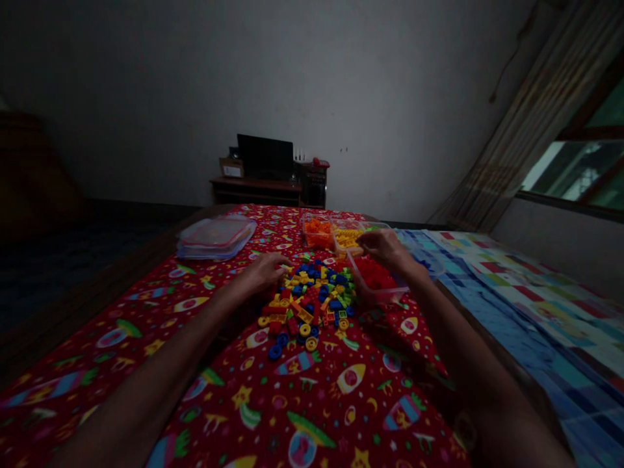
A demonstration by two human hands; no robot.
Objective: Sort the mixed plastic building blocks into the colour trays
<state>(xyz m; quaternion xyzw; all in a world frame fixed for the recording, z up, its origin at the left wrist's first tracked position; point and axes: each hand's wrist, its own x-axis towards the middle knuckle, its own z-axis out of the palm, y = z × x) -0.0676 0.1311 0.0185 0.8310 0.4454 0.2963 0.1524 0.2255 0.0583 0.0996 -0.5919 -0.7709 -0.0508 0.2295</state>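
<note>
A mixed heap of toy building bricks (pixel 312 296) in yellow, blue, red, green and orange lies on the red patterned cloth (pixel 351 380). My left hand (pixel 268 270) is at the heap's left edge, its fingers curled in beside yellow bricks; what they hold, if anything, cannot be made out. Over the near edge of a clear box of yellow pieces (pixel 347 238), my right hand (pixel 383 246) has its fingertips pinched together, and anything between them is hidden. Right below that hand stands a clear box of red pieces (pixel 375 276). Several round wheel pieces (pixel 305 330) lie at the heap's near side.
A box of orange pieces (pixel 318 233) stands behind the heap. Stacked clear lids (pixel 217 235) lie at the back left. Blue pieces (pixel 425 265) show in a container beyond my right wrist. A checked bedspread (pixel 531 325) is on the right; a monitor (pixel 266 156) stands on a far desk.
</note>
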